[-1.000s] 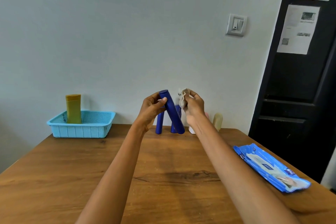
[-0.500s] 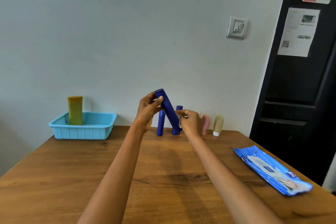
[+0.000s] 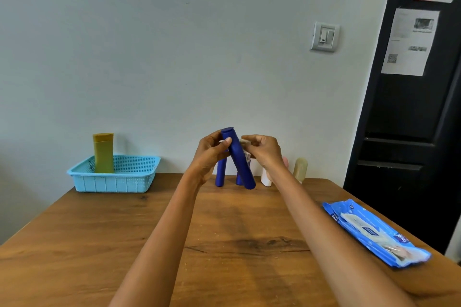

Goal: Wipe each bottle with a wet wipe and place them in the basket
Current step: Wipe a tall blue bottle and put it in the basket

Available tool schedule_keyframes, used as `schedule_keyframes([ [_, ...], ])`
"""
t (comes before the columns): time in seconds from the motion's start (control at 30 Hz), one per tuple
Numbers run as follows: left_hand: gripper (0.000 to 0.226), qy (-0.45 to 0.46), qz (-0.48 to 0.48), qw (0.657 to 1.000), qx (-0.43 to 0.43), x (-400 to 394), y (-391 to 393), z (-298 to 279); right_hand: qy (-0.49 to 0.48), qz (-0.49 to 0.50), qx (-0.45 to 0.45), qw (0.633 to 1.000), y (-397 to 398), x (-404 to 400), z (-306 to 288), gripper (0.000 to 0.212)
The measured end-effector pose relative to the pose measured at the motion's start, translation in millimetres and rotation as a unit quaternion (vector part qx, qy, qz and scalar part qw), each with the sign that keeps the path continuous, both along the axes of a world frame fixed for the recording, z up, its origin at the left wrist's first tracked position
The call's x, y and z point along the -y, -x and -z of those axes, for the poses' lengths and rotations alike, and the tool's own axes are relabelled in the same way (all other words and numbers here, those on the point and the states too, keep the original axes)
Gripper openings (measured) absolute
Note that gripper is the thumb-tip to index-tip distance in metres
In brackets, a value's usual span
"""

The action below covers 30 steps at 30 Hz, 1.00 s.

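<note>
A tall blue bottle [image 3: 239, 162] is held tilted above the table, its cap up. My left hand [image 3: 212, 152] grips it near the top. My right hand [image 3: 264, 151] pinches a crumpled wet wipe [image 3: 245, 143] against the bottle's upper right side. Two more blue bottles [image 3: 220, 172] stand behind it by the wall, partly hidden. A white bottle [image 3: 265, 178], a pink one [image 3: 285, 162] and a beige one [image 3: 300, 169] stand to their right. The light blue basket [image 3: 112, 182] sits at the back left with a yellow bottle [image 3: 103, 152] upright in it.
A blue pack of wet wipes [image 3: 374, 230] lies near the right edge of the wooden table [image 3: 99, 244]. A black door stands to the right, the wall runs right behind the bottles.
My right hand with the wipe went down to the bottle's lower end, then back up to near its cap. The left hand kept its hold on the tilted bottle.
</note>
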<state>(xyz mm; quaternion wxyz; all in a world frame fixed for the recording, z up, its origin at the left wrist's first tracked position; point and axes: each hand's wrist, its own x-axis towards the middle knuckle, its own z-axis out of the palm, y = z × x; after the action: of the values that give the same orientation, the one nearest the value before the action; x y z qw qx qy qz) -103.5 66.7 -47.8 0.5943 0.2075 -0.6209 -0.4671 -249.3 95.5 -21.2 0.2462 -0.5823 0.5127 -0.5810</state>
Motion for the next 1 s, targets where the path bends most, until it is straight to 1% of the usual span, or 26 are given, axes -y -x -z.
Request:
schedule_keyframes([
  [0.07, 0.025, 0.005, 0.006, 1.000, 0.011, -1.9, 4.3, 0.0, 0.038, 0.029, 0.008, 0.999, -5.1, 3.3, -2.6, 0.021],
  [0.1, 0.024, 0.003, 0.006, 1.000, 0.010, -2.3, 4.9, -0.3, 0.052, 0.033, 0.031, 0.998, -7.8, 4.2, -2.6, 0.021],
  [0.2, 0.020, -0.005, -0.007, 1.000, 0.002, -0.5, 2.8, 0.1, 0.065, -0.004, 0.134, 0.989, -15.0, 2.2, -1.3, 0.024],
  [0.23, 0.020, -0.008, -0.016, 1.000, 0.001, 0.6, 1.2, 1.0, 0.059, -0.025, 0.136, 0.989, -16.3, 0.5, 0.7, 0.028],
  [0.27, 0.020, -0.011, -0.024, 1.000, -0.001, 1.6, -0.2, 2.2, 0.050, -0.041, 0.106, 0.992, -16.6, -1.7, 3.1, 0.033],
  [0.37, 0.019, -0.020, -0.040, 0.999, -0.017, 3.3, -5.1, 4.5, 0.026, -0.080, -0.036, 0.996, -10.3, -5.2, 11.3, 0.043],
  [0.43, 0.018, -0.022, -0.048, 0.998, -0.035, 4.2, -9.5, 3.8, 0.019, -0.094, -0.085, 0.992, -4.4, -8.0, 15.4, 0.042],
  [0.5, 0.017, -0.022, -0.053, 0.997, -0.049, 4.7, -13.2, 2.1, 0.021, -0.069, -0.110, 0.991, -1.2, -11.0, 19.8, 0.036],
  [0.6, 0.016, -0.021, -0.046, 0.997, -0.050, 4.3, -15.8, 1.1, -0.004, -0.024, -0.118, 0.993, 2.4, -8.6, 31.3, 0.024],
  [0.67, 0.016, -0.022, -0.041, 0.998, -0.029, 3.8, -15.9, 1.9, -0.050, -0.004, -0.119, 0.992, 3.8, -4.6, 38.9, 0.022],
  [0.73, 0.016, -0.027, -0.040, 0.999, -0.004, 3.3, -14.0, 2.3, -0.071, 0.001, -0.094, 0.993, 2.9, -1.1, 40.7, 0.021],
  [0.87, 0.019, -0.038, -0.060, 0.997, 0.026, 0.7, -4.0, 1.0, -0.007, 0.003, -0.007, 1.000, -7.9, 0.9, 22.0, 0.019],
  [0.93, 0.023, -0.045, -0.077, 0.996, 0.024, -0.4, 0.0, -0.4, 0.034, 0.011, 0.004, 0.999, -15.6, 0.8, 11.1, 0.023],
  [1.0, 0.024, -0.054, -0.091, 0.994, 0.008, -0.6, 0.6, -2.6, 0.079, 0.017, -0.014, 0.997, -23.4, -0.4, 8.1, 0.025],
])
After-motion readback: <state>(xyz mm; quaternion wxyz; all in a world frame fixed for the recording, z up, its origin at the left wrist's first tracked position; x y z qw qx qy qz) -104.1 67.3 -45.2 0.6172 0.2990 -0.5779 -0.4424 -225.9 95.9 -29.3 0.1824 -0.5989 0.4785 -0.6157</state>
